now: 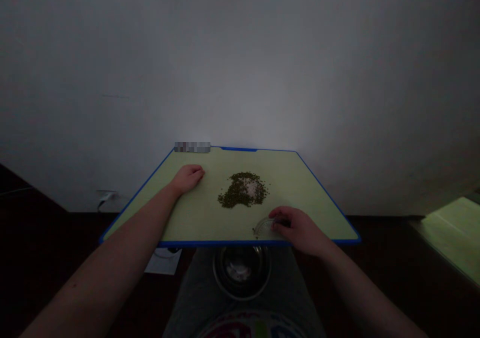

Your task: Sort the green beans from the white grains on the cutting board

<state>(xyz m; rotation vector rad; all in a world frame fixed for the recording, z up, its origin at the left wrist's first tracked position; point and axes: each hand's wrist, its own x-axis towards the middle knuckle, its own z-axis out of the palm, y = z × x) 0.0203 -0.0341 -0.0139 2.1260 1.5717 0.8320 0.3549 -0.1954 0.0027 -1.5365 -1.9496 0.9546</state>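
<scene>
With the middle of the counter (296, 183) as the clock centre and twelve at the wall side, a flat heap of small green beans (233, 196) lies spread around that centre, with a patch of pale grains (252, 188) in its right part, towards three o'clock. The left hand (188, 178) rests on the counter at about nine o'clock, its fingers curled closed with nothing visible in them; its place well apart from the heap suggests that it is there for support, perhaps to keep the counter steady. The right hand (292, 223), at about four o'clock, has its fingers gripping a clear curved piece (264, 224), perhaps plastic, held low by the near edge, probably to keep its curve close to the surface; a few loose grains (257, 231) lie at its left end. A metal bowl (243, 296) sits at six o'clock, between the legs (200, 290) and just below the near edge, likely so that it stays close at hand; what it holds is too dark to tell. Seen from the right fingers, the heap lies towards ten or eleven o'clock, near but not touching; from the left fingers, it lies towards four o'clock, apart from them.
</scene>
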